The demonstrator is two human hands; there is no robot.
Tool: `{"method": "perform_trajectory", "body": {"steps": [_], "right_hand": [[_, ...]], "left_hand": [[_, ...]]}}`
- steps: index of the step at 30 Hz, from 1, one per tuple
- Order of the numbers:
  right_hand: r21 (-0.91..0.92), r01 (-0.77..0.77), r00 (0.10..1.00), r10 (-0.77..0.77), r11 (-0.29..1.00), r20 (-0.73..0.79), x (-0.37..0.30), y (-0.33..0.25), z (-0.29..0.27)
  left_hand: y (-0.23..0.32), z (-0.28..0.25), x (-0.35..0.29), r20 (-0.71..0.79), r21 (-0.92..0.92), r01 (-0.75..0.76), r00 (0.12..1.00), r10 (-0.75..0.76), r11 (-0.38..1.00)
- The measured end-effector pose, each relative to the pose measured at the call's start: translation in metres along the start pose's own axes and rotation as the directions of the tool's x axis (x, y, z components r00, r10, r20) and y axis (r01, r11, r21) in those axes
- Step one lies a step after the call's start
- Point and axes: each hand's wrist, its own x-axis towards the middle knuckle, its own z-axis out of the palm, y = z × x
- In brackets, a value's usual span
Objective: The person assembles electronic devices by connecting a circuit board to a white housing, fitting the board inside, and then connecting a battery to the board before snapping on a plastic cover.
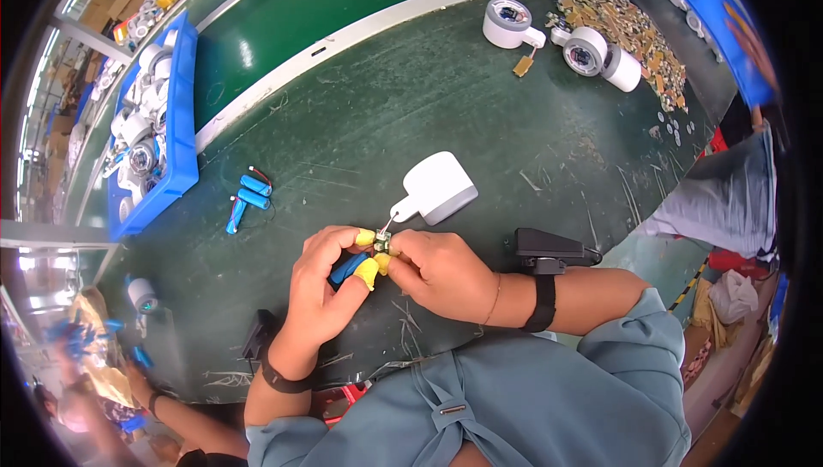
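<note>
My left hand (pixel 319 285), with yellow finger cots on some fingertips, is closed around a blue cylindrical battery (pixel 345 269). Between both hands' fingertips sits a small green circuit board (pixel 382 244). My right hand (pixel 447 275) pinches that board from its right side, thumb and forefinger close together. Thin wires run from the board to the handle end of a white plastic housing (pixel 439 186) with a grey rim, which lies on the green work surface (pixel 360 124) just beyond my hands. My fingers partly hide the board and battery.
Several blue batteries (pixel 254 192) with wires lie at left, near a blue bin (pixel 183 115) of white housings. At far right are more housings (pixel 511 24) and a heap of small circuit boards (pixel 630 34). A co-worker's arm (pixel 184 420) reaches in at lower left; another person (pixel 720 180) is at right.
</note>
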Motion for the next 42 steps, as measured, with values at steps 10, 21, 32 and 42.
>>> {"method": "perform_trajectory", "body": {"steps": [10, 21, 32, 42], "right_hand": [[-0.123, 0.098, 0.994, -0.104, 0.988, -0.043, -0.001, 0.007, 0.008], [-0.108, 0.081, 0.996, -0.084, 0.991, -0.023, -0.001, 0.01, 0.01], [-0.073, 0.079, 0.995, -0.083, 0.994, -0.055, -0.002, 0.007, 0.007], [-0.081, 0.058, 0.997, -0.062, 0.995, -0.04, -0.002, 0.009, 0.009]], "left_hand": [[0.002, 0.009, 0.004, 0.001, 0.078, 0.146, 0.989, -0.147, 0.986], [-0.002, 0.015, -0.001, -0.073, 0.067, 0.194, 0.979, -0.189, 0.979], [-0.008, 0.004, -0.002, 0.03, 0.045, 0.084, 0.996, -0.085, 0.995], [-0.004, 0.003, 0.0, 0.091, 0.076, 0.083, 0.992, -0.09, 0.994]]}}
